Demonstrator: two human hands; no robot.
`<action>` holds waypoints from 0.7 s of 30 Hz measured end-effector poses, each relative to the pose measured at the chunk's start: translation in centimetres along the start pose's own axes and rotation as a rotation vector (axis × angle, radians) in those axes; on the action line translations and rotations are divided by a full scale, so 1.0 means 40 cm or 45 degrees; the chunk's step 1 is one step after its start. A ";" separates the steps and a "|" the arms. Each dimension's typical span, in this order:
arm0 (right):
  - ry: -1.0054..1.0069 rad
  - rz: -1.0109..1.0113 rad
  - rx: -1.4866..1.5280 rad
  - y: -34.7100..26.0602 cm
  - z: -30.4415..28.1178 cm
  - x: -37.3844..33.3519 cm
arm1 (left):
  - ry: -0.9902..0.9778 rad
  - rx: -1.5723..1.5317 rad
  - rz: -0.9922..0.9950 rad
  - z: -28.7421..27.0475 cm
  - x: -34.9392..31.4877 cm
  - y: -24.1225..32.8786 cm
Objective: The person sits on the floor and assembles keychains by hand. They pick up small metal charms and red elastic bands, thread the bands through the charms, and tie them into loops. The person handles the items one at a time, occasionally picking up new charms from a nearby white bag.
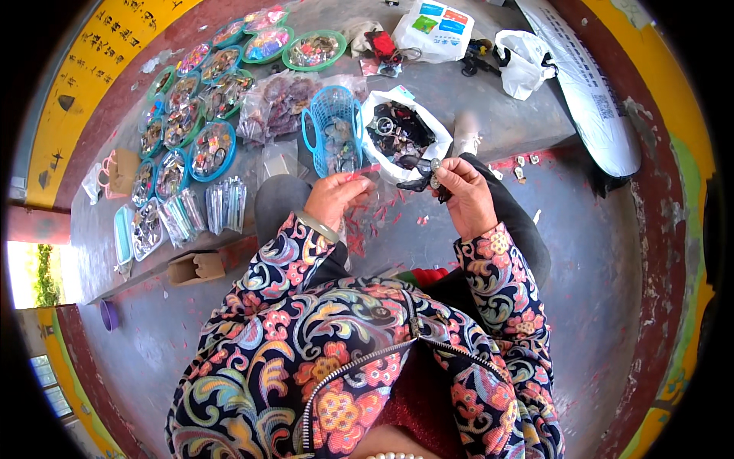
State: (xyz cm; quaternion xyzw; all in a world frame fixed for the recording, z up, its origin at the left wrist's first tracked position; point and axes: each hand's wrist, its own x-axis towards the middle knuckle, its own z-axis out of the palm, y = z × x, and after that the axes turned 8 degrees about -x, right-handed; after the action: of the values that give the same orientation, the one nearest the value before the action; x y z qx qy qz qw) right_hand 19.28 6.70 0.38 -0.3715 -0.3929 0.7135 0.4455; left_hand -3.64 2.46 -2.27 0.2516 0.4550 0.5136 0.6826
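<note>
My right hand (468, 197) pinches a black hair accessory with a shiny round ornament (435, 173) between thumb and fingers. Its dark loops hang by the rim of an open white bag (442, 145), which is filled with dark and glittery small pieces (399, 131). My left hand (336, 202) is closed, its fingers curled at the near side of a blue plastic basket (312, 138). What looks like a thin clear plastic bag (373, 186) shows at those fingertips; its outline is faint. Small packed items (341, 147) lie inside the basket.
Several round baskets of small trinkets (210, 148) crowd the raised ledge at left, with clear packets (225, 205) before them. Plastic-wrapped bundles (284, 103) lie behind the blue basket. A cardboard box (196, 268) sits below the ledge. White bags (524, 65) and a long white package (585, 92) lie far right.
</note>
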 end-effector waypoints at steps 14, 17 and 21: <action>-0.182 -0.626 -1.099 -0.028 0.051 -0.039 | -0.151 0.567 0.138 0.033 -0.003 -0.034; -0.215 -0.669 -1.203 -0.027 0.051 -0.038 | -0.154 0.664 0.162 0.054 -0.021 -0.028; -0.270 -0.753 -1.300 -0.032 0.048 -0.034 | -0.203 0.661 0.139 0.064 -0.031 -0.014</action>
State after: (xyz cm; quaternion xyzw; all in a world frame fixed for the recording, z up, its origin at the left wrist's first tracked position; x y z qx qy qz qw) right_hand 18.48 5.37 2.55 -0.3401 -0.8151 0.3135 0.3489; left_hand -1.20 1.43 -1.08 0.4818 0.5019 0.3945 0.6002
